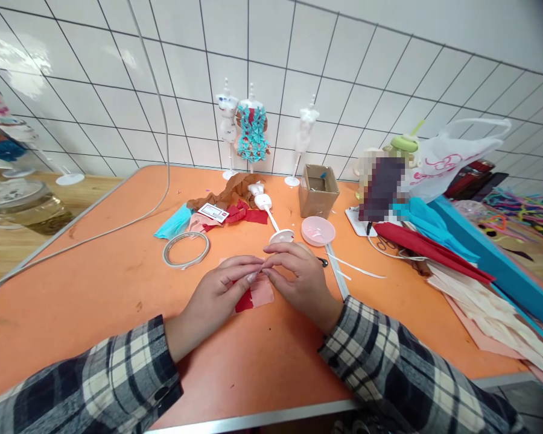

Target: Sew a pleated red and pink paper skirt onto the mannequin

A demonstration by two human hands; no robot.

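Observation:
My left hand point(221, 293) and my right hand point(301, 280) meet over the middle of the orange table. Their thumbs and forefingers are pinched together, tip to tip. Whatever lies between the fingertips is too small to make out. Right below them is a piece of pink crepe paper point(263, 290) with a red piece point(244, 302) beside it, partly covered by my left hand. Just beyond my fingers, a small white mannequin on a stand point(271, 218) lies on its side. A roll of tape point(186, 250) rests flat to the left.
Crumpled brown paper point(226, 191) and a blue piece point(174, 222) lie behind the tape. A cardboard box point(319, 196) and a pink bowl point(318, 231) stand further back. Upright mannequins, one in blue ruffles point(252, 135), line the wall. Rolled papers point(438, 250) cover the right side.

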